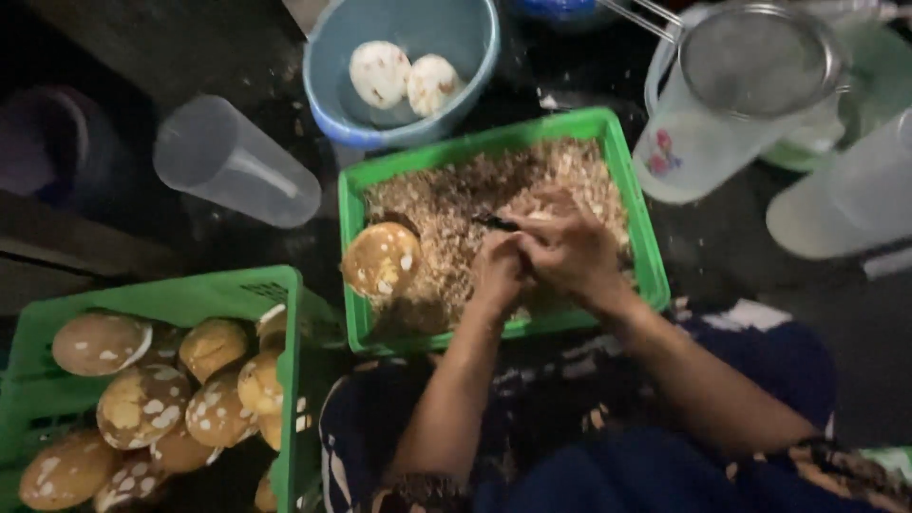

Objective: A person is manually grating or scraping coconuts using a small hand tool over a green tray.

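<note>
Centrally, both hands work together over the green crate [635, 204] of brown shavings [446, 204]. Right hand [570, 249] grips a dark blade [496, 223]; left hand [499, 271] is curled shut, contents unclear. One brown peeled coconut [380, 261] rests at the crate's left edge.

Both hands, left hand [496, 271] and right hand [568, 249], met over the green crate [638, 220] of brown shavings, beside a brown round fruit [381, 260].

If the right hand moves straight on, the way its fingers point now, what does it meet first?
Probably the left hand, which the right hand already seems to touch; beyond it lies the brown round fruit in the green crate. Depth is unclear.
</note>
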